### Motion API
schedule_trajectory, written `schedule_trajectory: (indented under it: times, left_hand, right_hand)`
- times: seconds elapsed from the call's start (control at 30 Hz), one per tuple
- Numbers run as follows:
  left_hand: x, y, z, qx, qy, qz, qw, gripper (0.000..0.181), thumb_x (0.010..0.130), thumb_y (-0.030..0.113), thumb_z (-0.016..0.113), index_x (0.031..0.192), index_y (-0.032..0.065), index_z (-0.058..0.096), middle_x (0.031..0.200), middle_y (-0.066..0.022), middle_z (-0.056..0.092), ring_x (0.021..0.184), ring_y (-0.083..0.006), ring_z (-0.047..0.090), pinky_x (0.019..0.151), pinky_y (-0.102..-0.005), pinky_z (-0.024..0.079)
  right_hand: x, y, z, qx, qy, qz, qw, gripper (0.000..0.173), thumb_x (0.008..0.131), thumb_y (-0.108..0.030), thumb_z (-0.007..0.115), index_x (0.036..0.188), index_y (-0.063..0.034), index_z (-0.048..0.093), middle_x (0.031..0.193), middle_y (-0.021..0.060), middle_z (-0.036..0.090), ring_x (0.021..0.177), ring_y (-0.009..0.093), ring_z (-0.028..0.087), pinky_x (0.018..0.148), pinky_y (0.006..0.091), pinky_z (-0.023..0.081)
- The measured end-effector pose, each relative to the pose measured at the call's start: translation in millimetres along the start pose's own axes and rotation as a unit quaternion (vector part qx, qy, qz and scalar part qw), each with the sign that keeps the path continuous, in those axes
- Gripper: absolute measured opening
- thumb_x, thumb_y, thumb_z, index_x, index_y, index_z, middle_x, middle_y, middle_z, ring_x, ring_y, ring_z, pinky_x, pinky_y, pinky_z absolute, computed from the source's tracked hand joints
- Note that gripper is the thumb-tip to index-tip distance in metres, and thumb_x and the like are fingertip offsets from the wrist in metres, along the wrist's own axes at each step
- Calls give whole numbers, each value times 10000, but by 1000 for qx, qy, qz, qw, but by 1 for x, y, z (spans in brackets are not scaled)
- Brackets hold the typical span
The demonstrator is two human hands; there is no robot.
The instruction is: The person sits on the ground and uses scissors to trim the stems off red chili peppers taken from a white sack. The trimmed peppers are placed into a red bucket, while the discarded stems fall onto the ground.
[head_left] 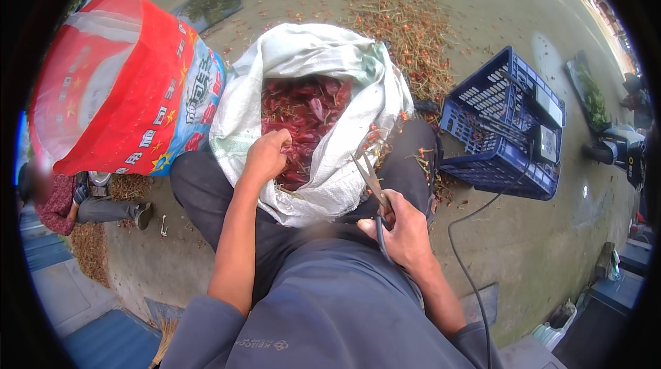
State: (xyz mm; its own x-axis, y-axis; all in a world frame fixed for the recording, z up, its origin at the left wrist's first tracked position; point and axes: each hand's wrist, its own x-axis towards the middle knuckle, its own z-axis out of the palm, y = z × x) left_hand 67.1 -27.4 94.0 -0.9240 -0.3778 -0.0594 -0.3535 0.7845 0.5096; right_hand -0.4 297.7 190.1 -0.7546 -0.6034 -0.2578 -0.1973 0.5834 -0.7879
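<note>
A white woven sack (330, 38) stands between my knees with its mouth rolled open. Dried red chilies (315, 111) fill the inside. My left hand (268, 154) is at the left side of the opening, its fingers curled down at the chilies; whether it pinches one is hidden by the knuckles. In my right hand (405, 229) is a pair of scissors (371, 179) with dark handles. Its blades point up and left, slightly apart, in front of the sack's right rim. Cut chili stems (382, 147) cling to the sack edge and my right thigh.
A large red and blue printed bag (139, 85) gapes at the left. To the right, a blue plastic crate (501, 173) lies tipped, holding dark devices with a cable (454, 245). Stem litter (408, 28) spreads beyond the sack. Another person (57, 204) sits far left; a scooter (619, 149) is far right.
</note>
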Motion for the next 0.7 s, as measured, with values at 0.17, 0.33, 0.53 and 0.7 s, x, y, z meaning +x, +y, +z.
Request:
schedule_trajectory:
  times: [0.17, 0.33, 0.53, 0.7]
  left_hand:
    - [2, 6, 20, 99, -99, -26, 990, 248, 765, -16, 658, 999, 63, 670, 955, -151, 702, 972, -373, 667, 843, -479, 527]
    - [2, -14, 32, 121, -73, 61, 988, 214, 768, 20, 723, 978, 44, 698, 971, -173, 653, 988, -381, 646, 842, -479, 521]
    - [2, -27, 43, 129, -63, 27, 989, 233, 798, 68, 753, 1013, 25, 675, 985, -191, 574, 998, -408, 607, 840, -486, 499]
    - [6, -25, 23, -24, 80, 9, 996, 293, 828, 151, 763, 1052, 12, 634, 1002, -186, 587, 959, -397, 599, 887, -427, 493]
  right_hand:
    - [0, 1, -1, -5, -1, -5, 1000, 733, 757, -470, 872, 1240, 10, 603, 848, 109, 649, 688, 220, 622, 661, 371, 538]
    - [2, 1, 2, 2, -1, -15, 1000, 735, 759, -467, 871, 1250, 11, 603, 850, 114, 656, 693, 226, 627, 660, 373, 536]
    - [2, -1, 1, 5, -1, -26, 1000, 739, 761, -463, 869, 1258, 13, 601, 855, 116, 663, 698, 228, 636, 660, 374, 538]
    - [-2, 1, 0, 2, -5, -16, 1000, 724, 767, -459, 866, 1254, 8, 603, 852, 116, 663, 700, 233, 639, 660, 377, 538]
